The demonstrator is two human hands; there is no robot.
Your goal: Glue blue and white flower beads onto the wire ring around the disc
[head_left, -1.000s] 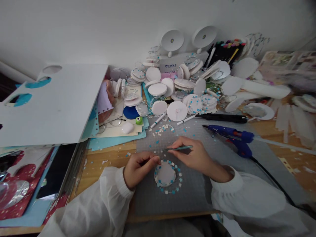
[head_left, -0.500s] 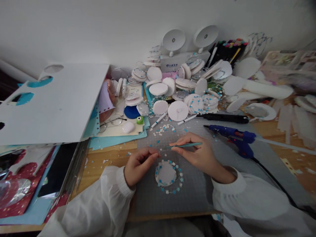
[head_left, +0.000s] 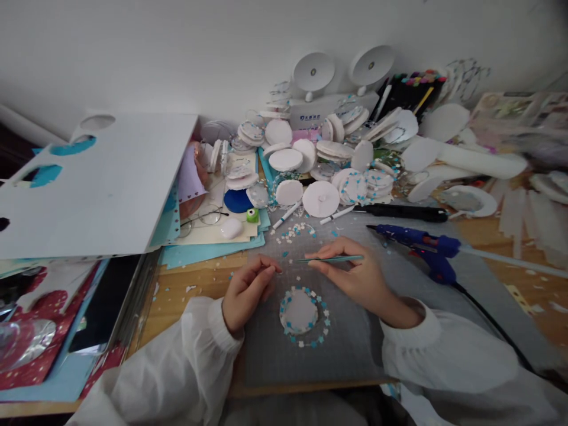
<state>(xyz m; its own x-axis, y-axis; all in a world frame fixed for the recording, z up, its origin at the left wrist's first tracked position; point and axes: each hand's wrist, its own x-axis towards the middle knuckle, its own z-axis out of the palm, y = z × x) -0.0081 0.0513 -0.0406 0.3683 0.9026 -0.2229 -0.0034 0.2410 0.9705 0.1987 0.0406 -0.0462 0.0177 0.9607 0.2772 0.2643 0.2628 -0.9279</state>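
Teal tweezers [head_left: 335,258] are pinched in my right hand [head_left: 355,278], their tips pointing left above the grey cutting mat [head_left: 355,361]. To the left, my left hand [head_left: 251,290] has thumb and forefinger pressed together; whatever may be between them is too small to make out. A gap separates its fingertips from the tweezers. Below and between my hands lies a pale round disc [head_left: 299,310], ringed by a string of small blue and white flowers [head_left: 327,322] that loops out past its right edge. Loose little flower pieces [head_left: 293,232] are scattered on the mat beyond my hands.
A blue glue gun [head_left: 417,239] with its cord lies at right, near a black tool [head_left: 403,212]. Many white discs [head_left: 320,199] are piled at the back. On the left are a large white board [head_left: 102,195], glasses [head_left: 210,215] and a green punch [head_left: 252,215].
My left hand has shifted slightly left, away from the tweezers, and its fingers have changed pose a little. The tweezers' tips have risen slightly. The disc and flower string stay put.
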